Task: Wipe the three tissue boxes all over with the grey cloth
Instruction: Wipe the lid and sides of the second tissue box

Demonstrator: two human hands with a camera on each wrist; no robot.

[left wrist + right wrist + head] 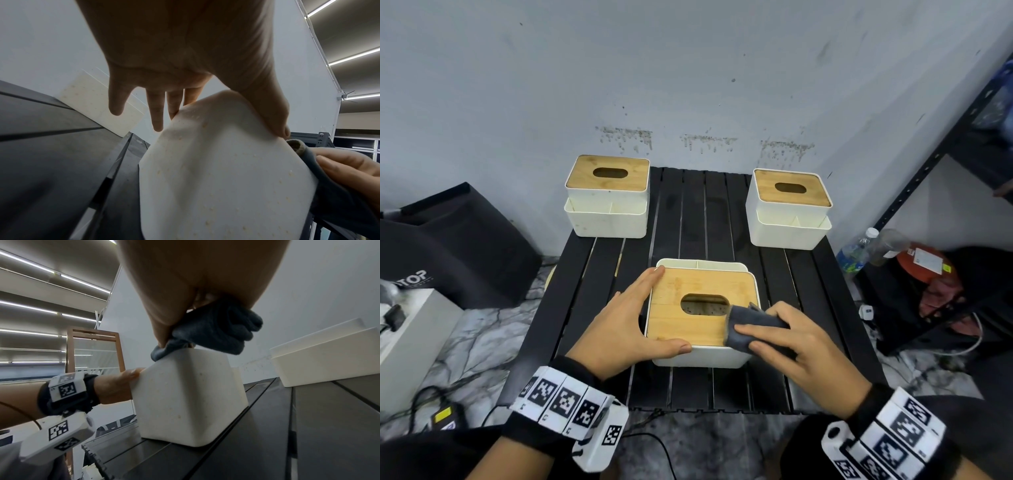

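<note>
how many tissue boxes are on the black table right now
3. One tissue box sits at the near middle, steadied by the left hand while the right hand holds the grey cloth on its lid. One is far left, one far right.

Left hand (625, 322) flat, fingers straight, thumb spread, braced against box (700, 315). Right hand (796, 342) palm down, fingers curled, gripping bunched cloth (751, 327). Tagged bands on both wrists.

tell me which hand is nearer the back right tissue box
Right. The right hand sits at the near box's right corner below the back right tissue box; the left hand lies farther left.
</note>
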